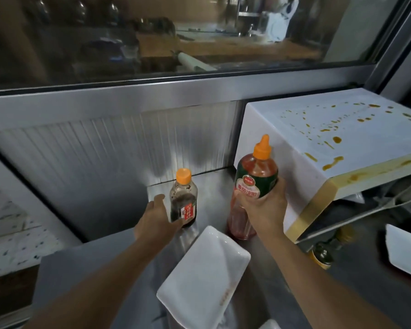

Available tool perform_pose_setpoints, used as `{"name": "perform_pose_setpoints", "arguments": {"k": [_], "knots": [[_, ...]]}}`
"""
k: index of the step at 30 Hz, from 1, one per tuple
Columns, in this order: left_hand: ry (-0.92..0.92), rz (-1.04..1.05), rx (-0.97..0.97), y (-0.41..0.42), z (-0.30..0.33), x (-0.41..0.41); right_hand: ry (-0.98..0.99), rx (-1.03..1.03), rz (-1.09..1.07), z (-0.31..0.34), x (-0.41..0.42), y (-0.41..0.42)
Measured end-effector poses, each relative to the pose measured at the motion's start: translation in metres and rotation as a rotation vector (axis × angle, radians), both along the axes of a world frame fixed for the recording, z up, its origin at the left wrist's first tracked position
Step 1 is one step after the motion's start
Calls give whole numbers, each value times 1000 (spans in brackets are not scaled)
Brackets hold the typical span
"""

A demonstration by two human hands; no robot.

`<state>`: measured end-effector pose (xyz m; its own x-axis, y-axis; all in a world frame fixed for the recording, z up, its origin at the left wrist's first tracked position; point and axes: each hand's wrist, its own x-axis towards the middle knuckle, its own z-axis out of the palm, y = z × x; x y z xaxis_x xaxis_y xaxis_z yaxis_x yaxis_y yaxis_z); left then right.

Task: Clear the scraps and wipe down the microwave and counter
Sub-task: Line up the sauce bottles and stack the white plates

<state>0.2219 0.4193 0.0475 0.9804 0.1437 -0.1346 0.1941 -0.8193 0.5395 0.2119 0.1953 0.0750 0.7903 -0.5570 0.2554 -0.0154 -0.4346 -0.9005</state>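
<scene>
left hand [157, 218] fingers curled on small dark-sauce bottle [184, 200] | right hand [266, 206] grips tall red-sauce bottle [252, 186] beside white stained microwave [318, 129] | steel table [207, 186]

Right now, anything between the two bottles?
Head view: only bare steel counter between the dark bottle and red bottle; the white tray sits nearer.

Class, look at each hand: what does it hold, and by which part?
The right hand grips the big red sauce bottle around its middle. The left hand grips the small dark bottle by its lower body.
</scene>
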Motion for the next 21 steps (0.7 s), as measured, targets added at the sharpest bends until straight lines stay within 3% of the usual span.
{"name": "perform_pose_setpoints", "arguments": {"k": [7, 21], "knots": [[-27, 0, -42, -4, -10, 22, -15, 34, 23, 17, 70, 11], [-91, -34, -111, -1, -39, 26, 8, 12, 37, -8, 168, 22]]}}
